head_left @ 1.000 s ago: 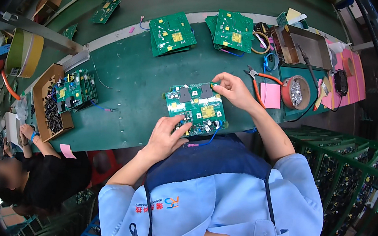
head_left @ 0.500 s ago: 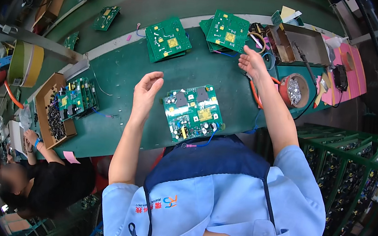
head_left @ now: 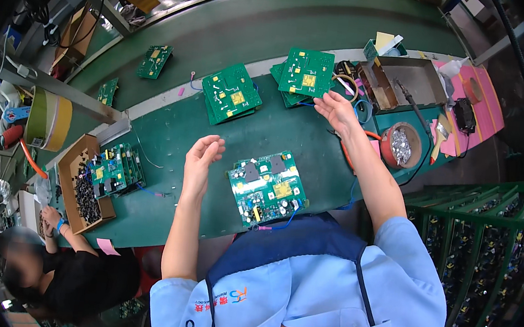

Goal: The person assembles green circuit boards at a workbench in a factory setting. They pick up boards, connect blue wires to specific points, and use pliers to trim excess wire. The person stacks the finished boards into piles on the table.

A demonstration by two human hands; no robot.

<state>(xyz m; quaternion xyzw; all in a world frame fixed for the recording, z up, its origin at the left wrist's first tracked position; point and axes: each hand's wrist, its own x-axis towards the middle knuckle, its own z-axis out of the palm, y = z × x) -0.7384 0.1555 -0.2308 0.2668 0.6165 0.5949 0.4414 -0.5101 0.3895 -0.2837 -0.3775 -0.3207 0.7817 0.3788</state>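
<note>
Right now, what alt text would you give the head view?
The person's right hand is at the near edge of a circuit-board stack on a green workbench, contact unclear; the left hand is raised, apparently empty. Between them, lower in the picture, lies a board crowded with components.

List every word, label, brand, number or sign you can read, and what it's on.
Light blue shirt: orange-and-blue logo with red lettering beside it; not transcribed here.
Yellow-and-olive roll, left: small pale label, too small to read.
Circuit board in front of the person: any markings too small to read.
No other text I can make out with confidence.
</note>
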